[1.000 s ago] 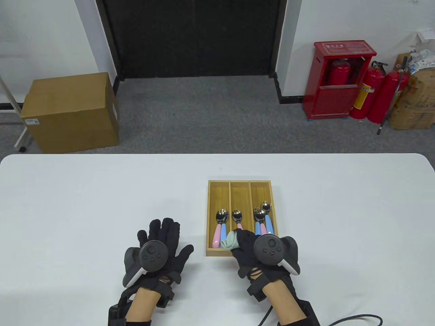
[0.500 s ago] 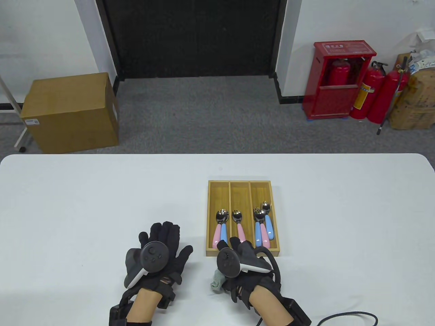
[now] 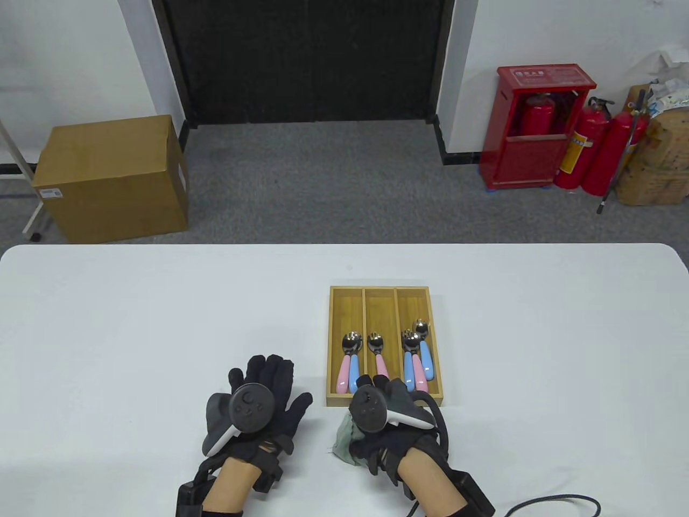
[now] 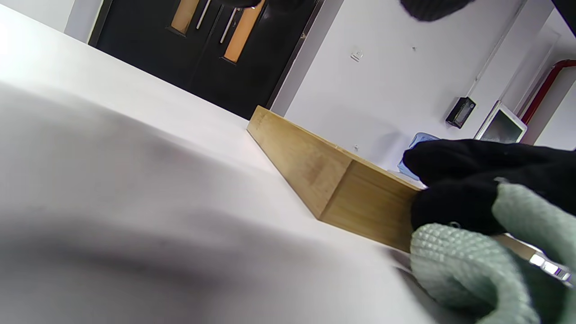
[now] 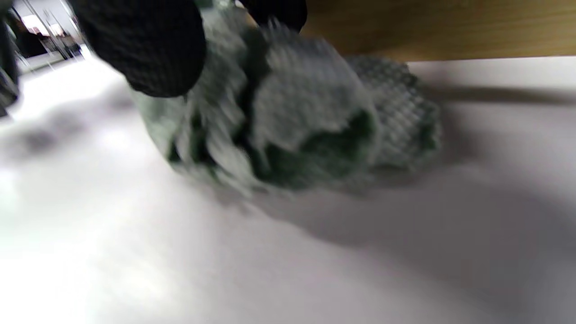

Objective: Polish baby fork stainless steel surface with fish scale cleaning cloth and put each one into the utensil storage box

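The wooden utensil storage box (image 3: 344,401) has three compartments. Several baby forks with pink and blue handles lie in them: two on the left (image 3: 349,362), one in the middle (image 3: 380,360), others on the right (image 3: 417,355). My right hand (image 3: 385,393) sits just in front of the box's near edge and grips the crumpled green cleaning cloth (image 3: 342,439), which touches the table. In the right wrist view the cloth (image 5: 288,117) bulges under a gloved finger (image 5: 148,45). My left hand (image 3: 269,377) rests flat on the table left of the box, fingers spread, holding nothing.
The white table (image 3: 134,323) stretches wide to both sides. The left wrist view shows the box's corner (image 4: 315,171) and the cloth (image 4: 468,265) close by. A cable (image 3: 560,506) runs off my right forearm. A cardboard carton (image 3: 113,177) and fire extinguishers (image 3: 592,151) stand on the floor beyond the table.
My right hand pulled back from over the box's near end and turned, bringing the cloth down onto the table in front of the box. The left hand shifted slightly right.
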Tool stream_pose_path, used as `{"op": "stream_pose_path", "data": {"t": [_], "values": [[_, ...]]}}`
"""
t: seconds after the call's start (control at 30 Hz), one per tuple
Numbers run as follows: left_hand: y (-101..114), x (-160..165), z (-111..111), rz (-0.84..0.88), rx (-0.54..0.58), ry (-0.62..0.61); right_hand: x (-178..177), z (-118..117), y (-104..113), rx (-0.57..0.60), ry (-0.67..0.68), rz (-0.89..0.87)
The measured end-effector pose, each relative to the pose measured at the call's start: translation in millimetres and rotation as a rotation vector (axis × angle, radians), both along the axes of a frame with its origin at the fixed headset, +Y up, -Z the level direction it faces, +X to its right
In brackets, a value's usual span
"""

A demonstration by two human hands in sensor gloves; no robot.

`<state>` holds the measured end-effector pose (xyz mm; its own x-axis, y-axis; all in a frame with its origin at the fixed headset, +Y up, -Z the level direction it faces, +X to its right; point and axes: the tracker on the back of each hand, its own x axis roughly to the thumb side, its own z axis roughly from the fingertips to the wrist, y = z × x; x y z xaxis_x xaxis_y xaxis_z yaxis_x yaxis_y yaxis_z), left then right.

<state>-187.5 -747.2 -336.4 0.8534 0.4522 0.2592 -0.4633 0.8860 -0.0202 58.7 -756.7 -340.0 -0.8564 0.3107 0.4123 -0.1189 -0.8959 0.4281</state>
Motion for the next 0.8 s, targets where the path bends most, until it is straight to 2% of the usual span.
{"op": "stream_pose_path", "data": {"t": [0.13,0.2,0.27,0.5,0.63,0.8], "values": [[2.0,-2.2,0.5,0.020,0.007,-0.004,23.4,-5.0,12.3,-0.030,-0.060,-0.211],[2.6,-2.8,0.2,0.023,0.006,-0.009,38.2,-8.9,15.3,0.016,-0.128,-0.306],[2.4,-2.6,0.0,0.024,0.002,-0.014,48.6,-11.7,15.7,0.051,-0.170,-0.327],[2.6,-1.6,0.3,0.013,0.006,-0.025,69.6,-15.3,10.5,0.287,-0.328,-0.194],[2.9,-2.7,0.1,-0.013,0.017,-0.005,69.7,-13.1,1.2,0.279,-0.407,-0.085],[-3.0,-3.5,-1.3,-0.053,0.002,0.003,69.0,-15.9,-5.8,0.252,-0.436,-0.042]]}}
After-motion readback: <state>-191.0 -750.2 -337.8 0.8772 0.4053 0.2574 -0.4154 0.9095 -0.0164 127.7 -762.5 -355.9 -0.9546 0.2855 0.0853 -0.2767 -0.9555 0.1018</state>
